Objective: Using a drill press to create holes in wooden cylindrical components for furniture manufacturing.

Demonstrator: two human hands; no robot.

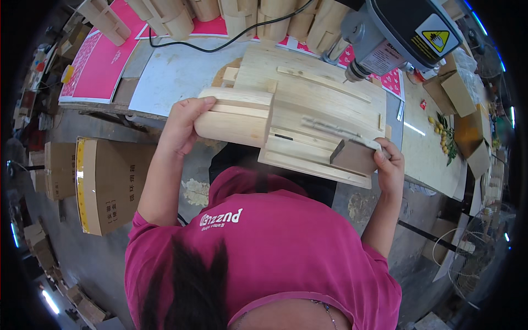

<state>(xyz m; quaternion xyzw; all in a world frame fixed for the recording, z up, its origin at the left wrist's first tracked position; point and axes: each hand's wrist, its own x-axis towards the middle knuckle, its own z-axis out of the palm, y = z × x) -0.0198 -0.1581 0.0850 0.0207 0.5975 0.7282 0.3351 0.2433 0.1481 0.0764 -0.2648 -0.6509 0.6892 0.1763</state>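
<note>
My left hand is closed around the left end of a pale rounded wooden piece with a lengthwise groove. The piece's right end meets a wooden jig board that has strips fixed on it. At the jig's right side, the fingers of my right hand pinch the end of a brown rectangular block. A blurred, greyish, narrow strip runs from near these fingers across the jig; whether I hold it too, I cannot tell.
A bench drill with a thin bit stands over the jig's far right. Several rounded wooden pieces line the back, with a black cable before them. Cardboard boxes stand on the floor at left; fruit with leaves lies at right.
</note>
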